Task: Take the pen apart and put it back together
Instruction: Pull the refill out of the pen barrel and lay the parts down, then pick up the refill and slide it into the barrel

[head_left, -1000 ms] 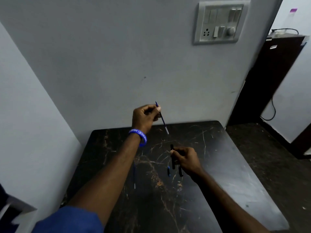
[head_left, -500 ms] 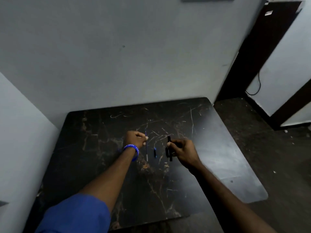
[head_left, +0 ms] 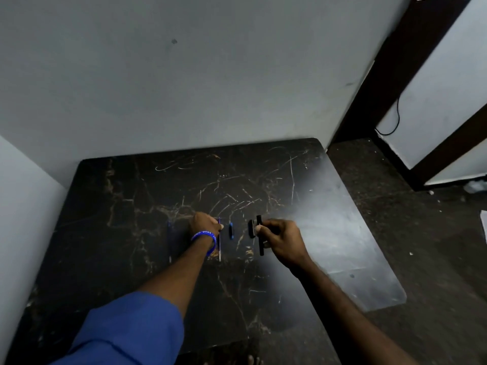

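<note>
Two bare forearms are seen from above. A loose blue fabric sleeve (head_left: 126,327) is worn on the left arm, ending above the elbow. A blue rubber wristband with white lettering (head_left: 205,239) is worn at the left wrist; lettering too blurred to be read. Right arm is bare, no sleeve in view. Left hand (head_left: 207,224) and right hand (head_left: 280,239) are ungloved.

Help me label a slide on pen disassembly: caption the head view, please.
Left hand lays the refill on the dark table while right hand holds the black barrel.
</note>
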